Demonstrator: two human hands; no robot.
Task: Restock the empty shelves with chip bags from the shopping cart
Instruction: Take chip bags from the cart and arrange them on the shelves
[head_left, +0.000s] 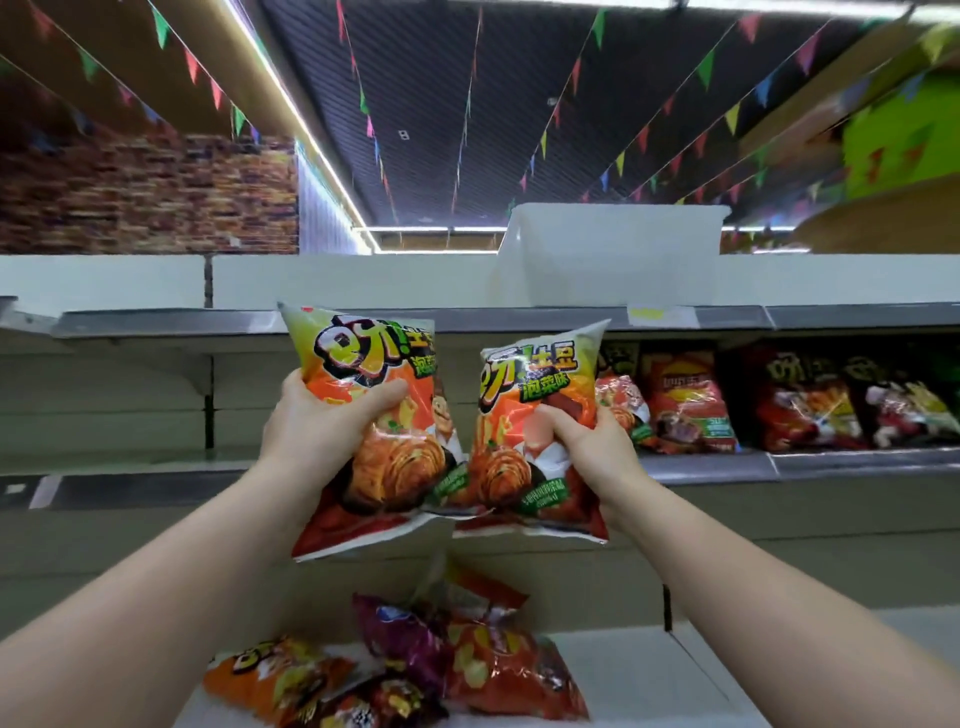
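Facing grey shelves (156, 322) under pennant-strung ceiling, left grip (317, 421) and right grip (587, 441) each clutch a chip bag (384, 415).

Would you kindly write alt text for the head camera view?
Left hand and right hand each hold an orange chip bag, left bag and right bag, before bare shelves; more bags lie below.

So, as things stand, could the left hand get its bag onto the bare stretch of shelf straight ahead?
Probably yes. The left hand already holds its chip bag up in front of the empty shelf, and nothing stands between them. The right hand and its bag sit off to the side, not blocking.
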